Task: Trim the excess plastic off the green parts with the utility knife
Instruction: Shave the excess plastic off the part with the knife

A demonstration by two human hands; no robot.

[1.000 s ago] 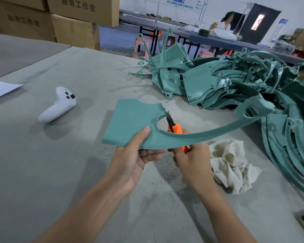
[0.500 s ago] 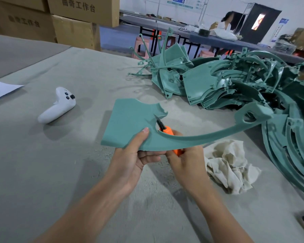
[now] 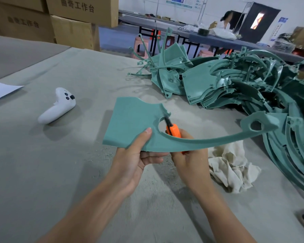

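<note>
- Green part (image 3: 135, 123): flat panel with a long curved arm; held above the table (image 3: 42, 172), between both hands.
- Left hand (image 3: 132, 163): pinched the panel's near edge; thumb on top, fingers beneath.
- Right hand (image 3: 189, 158): fingers curled round the utility knife (image 3: 173, 131); orange handle partly hidden behind the arm; dark blade against the panel's inner curved edge.
- Pile of green parts (image 3: 235, 88): heaped on the table, far right.
- Rag (image 3: 233, 167): crumpled; just right of the right hand.
- White controller (image 3: 57, 106): on the table, left; well apart.
</note>
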